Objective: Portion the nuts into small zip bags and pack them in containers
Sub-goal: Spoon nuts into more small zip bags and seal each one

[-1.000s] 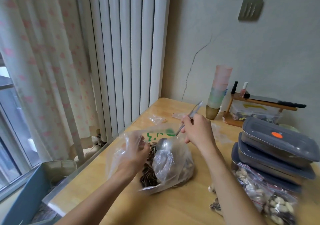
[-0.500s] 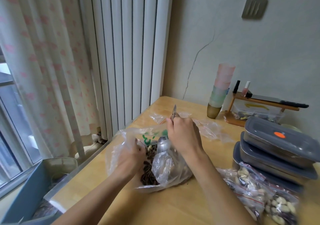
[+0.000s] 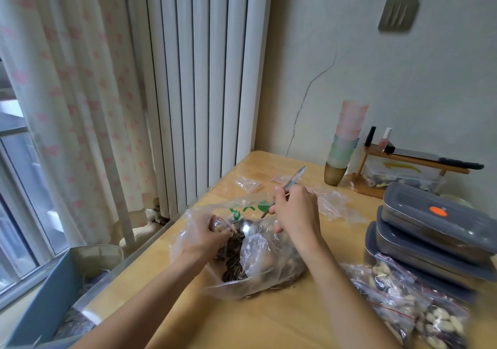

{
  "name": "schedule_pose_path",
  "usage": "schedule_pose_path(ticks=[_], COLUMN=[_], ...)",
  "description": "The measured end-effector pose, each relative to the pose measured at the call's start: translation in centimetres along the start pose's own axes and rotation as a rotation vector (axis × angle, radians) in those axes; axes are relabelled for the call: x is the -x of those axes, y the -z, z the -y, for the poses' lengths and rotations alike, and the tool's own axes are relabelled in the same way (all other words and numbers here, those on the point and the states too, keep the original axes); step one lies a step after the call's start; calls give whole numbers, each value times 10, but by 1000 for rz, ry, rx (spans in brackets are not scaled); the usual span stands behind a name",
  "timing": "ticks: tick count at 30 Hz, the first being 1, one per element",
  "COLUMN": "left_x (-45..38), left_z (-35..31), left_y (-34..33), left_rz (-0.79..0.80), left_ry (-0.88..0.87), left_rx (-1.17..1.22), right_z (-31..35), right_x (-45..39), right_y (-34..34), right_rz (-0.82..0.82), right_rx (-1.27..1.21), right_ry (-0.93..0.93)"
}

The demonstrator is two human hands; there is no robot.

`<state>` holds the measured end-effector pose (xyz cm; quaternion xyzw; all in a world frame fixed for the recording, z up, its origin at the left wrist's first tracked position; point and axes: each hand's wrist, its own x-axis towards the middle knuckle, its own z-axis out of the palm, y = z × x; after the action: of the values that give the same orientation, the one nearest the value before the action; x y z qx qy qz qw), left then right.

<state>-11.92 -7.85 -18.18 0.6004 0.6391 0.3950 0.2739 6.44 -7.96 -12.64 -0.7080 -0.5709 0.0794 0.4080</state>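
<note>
Clear plastic bulk bag (image 3: 258, 262) of striped seeds (image 3: 232, 257) sits mid-table (image 3: 242, 321); green print on it too crumpled to read. Left hand (image 3: 207, 237), partly veiled by film, pinches a small zip bag (image 3: 217, 222) w/ red seal at bag mouth. Right hand (image 3: 295, 214) grips metal spoon (image 3: 285, 190), bowl half hidden inside. Filled zip bags (image 3: 408, 308) at 4 o'clock, cut off by frame edge. Grey lidded containers (image 3: 435, 230) stacked at 3 o'clock, orange label illegible.

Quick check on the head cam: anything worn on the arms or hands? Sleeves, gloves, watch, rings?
Nothing worn that shows. Both forearms are bare up to the frame edge, with no sleeve in view. The left hand and right hand have no gloves, and no watch or bracelet sits on either wrist. No rings show on the visible fingers, though the left hand's are partly hidden behind plastic.
</note>
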Motion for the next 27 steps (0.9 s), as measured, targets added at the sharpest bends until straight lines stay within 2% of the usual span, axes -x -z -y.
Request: schedule_pose_path(ticks=[3, 8, 10, 14, 19, 27], left_x=[-1, -8, -8, 1, 0, -13], left_z=[0, 9, 9, -2, -3, 10], left_y=[-4, -12, -12, -1, 0, -19], left_rz=[8, 99, 96, 9, 27, -18], left_ry=[32, 160, 110, -44, -80, -127], left_rx=[15, 129, 141, -25, -41, -58], right_z=[0, 6, 3, 0, -7, -3], right_x=[-2, 2, 1, -1, -7, -14], right_y=[-3, 1, 4, 12, 19, 43], right_rz=[-18, 64, 83, 105, 88, 23], right_rx=[57, -2, -38, -141, -167, -233], right_ry=[24, 18, -17, -116, -225, -166])
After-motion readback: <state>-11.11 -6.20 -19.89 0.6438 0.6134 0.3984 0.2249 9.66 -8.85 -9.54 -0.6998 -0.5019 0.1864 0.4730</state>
